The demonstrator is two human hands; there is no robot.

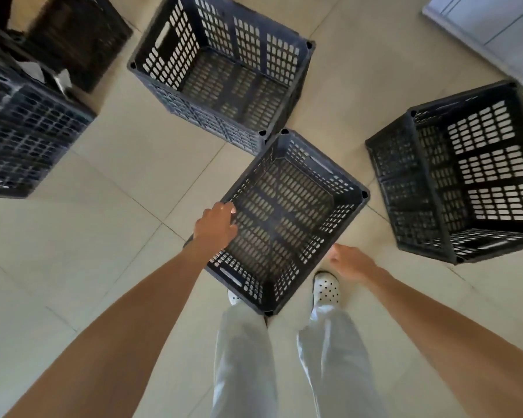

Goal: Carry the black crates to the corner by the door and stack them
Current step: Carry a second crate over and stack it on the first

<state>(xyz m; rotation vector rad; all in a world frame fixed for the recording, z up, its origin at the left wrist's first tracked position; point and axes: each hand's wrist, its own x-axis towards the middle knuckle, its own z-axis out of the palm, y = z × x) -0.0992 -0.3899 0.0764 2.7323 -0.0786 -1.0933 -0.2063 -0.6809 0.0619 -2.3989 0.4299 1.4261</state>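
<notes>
Our left hand (216, 223) grips the left rim of the nearest black crate (284, 221), fingers curled over its edge, while our right hand (349, 260) hangs loosely half-open just beside the crate's right side, touching nothing. We cannot tell for sure whether this crate rests on the tiled floor (118, 182) or is already lifted a little; it sits right in front of our white perforated clogs (326, 286) and grey trousers (245, 357).

Three more open, empty crates lie scattered around it: one ahead (224, 70), whose near corner almost meets our crate's far corner, one to the right (465, 173), and a blurred one at the left edge of view (21, 140). A further dark stack or crate (79, 37) sits at the upper left, too blurred to read clearly. A pale panel (489, 28) at the upper right may be a door or cabinet; we cannot say which.

We judge the task to be at an early stage: the crates stand apart, none visibly stacked, and the nearest one is only being taken up. Carrying and stacking are all left to do.

We see no brand, label or legible writing on any crate.
</notes>
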